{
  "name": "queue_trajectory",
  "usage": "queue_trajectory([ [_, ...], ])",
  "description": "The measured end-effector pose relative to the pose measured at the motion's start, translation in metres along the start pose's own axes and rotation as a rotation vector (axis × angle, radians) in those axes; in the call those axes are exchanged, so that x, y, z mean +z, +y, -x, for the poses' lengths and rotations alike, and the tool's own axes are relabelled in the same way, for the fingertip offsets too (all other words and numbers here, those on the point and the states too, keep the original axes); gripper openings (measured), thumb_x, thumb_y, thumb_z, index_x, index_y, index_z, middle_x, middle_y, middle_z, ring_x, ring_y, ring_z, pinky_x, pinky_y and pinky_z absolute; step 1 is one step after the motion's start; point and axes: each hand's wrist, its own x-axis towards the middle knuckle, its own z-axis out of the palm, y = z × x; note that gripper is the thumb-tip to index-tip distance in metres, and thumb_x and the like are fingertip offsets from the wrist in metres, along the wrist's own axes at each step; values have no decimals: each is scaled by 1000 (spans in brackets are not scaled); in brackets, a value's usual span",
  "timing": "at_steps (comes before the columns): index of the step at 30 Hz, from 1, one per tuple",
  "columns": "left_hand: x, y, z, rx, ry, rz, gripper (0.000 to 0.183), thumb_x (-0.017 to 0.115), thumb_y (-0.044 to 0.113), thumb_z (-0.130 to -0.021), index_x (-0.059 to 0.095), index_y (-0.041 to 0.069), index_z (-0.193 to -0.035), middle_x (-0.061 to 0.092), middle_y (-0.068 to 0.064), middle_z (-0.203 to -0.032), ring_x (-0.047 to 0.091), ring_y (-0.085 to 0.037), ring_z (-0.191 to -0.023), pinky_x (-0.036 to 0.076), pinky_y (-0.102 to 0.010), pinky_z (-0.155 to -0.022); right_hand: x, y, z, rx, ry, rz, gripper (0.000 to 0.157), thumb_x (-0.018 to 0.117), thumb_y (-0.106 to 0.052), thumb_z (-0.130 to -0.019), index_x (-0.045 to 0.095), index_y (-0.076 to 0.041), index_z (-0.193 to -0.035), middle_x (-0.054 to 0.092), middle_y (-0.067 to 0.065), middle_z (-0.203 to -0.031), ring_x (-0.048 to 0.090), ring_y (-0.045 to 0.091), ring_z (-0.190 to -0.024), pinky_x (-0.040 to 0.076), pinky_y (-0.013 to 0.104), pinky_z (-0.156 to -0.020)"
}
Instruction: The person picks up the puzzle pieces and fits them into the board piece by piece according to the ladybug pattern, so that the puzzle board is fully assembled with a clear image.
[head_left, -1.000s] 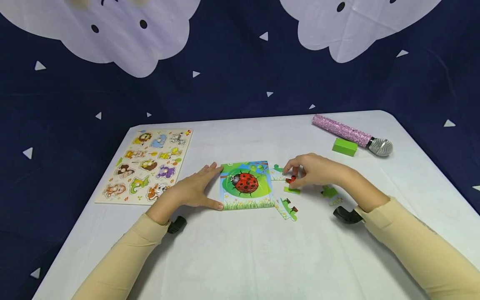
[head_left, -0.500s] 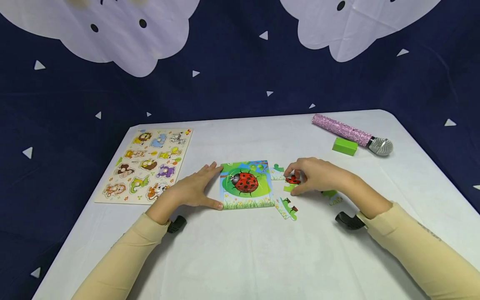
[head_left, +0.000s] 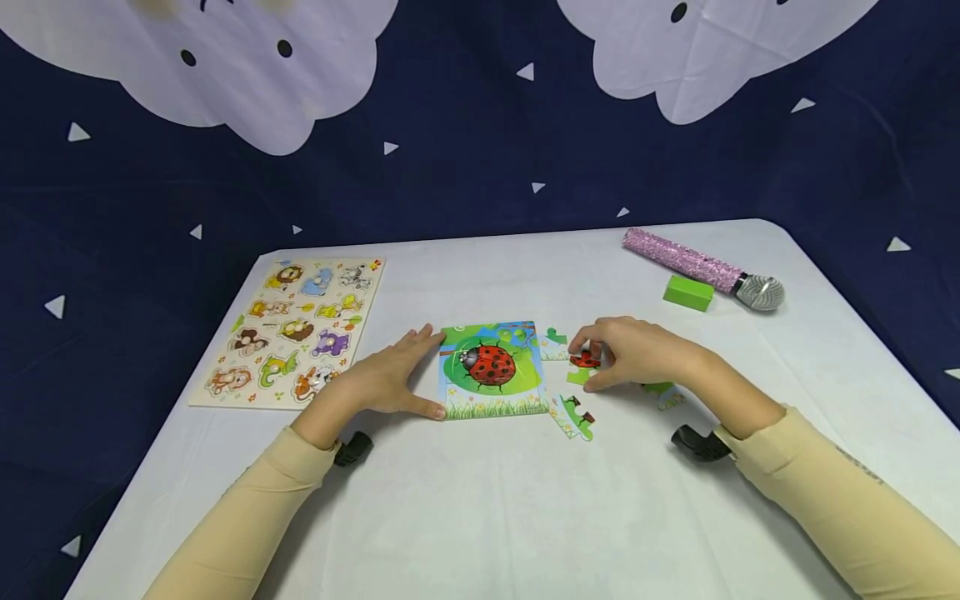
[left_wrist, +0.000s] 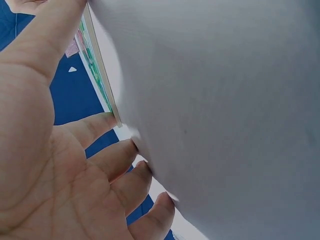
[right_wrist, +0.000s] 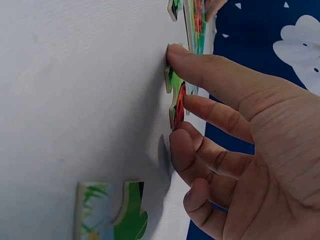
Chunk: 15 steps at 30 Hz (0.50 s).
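A square ladybug puzzle board (head_left: 495, 408) lies flat near the table's middle. My left hand (head_left: 386, 379) rests at its left side with fingers spread, the thumb at the near corner and the index fingertip at the far one. Right of the board, my right hand (head_left: 645, 350) pinches a red-and-green puzzle piece (head_left: 585, 360) between thumb and fingers, low at the tabletop. In the right wrist view, the thumb is at one edge of this piece (right_wrist: 179, 105) and the index finger at the red part. Loose puzzle pieces lie nearby: one (head_left: 553, 350) beyond, another (head_left: 572, 418) nearer.
A further green piece (head_left: 667, 394) lies partly hidden under my right wrist. At the left stands out a flat animal peg puzzle (head_left: 288, 333). Back right are a green block (head_left: 688, 293) and a pink glitter microphone (head_left: 682, 257). A dark cloth hangs behind the white table (head_left: 465, 517).
My right hand has shifted slightly right and toward me, and the red-and-green puzzle piece has turned a little with it. The left hand and the board have stayed put.
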Motion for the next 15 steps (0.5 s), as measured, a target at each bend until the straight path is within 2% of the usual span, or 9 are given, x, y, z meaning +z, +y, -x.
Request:
queue_trajectory([
  [15,1,-1,-1,1,5,0,122,88,57,-84,18,15,-174,8,-13,-182,9,-40,-169,19,-64,-135,-3,2,2,-11,-3,-17,40,90,-23,-86,77,-22,-123,68,1,-100,60,12,-79,50,30,-67],
])
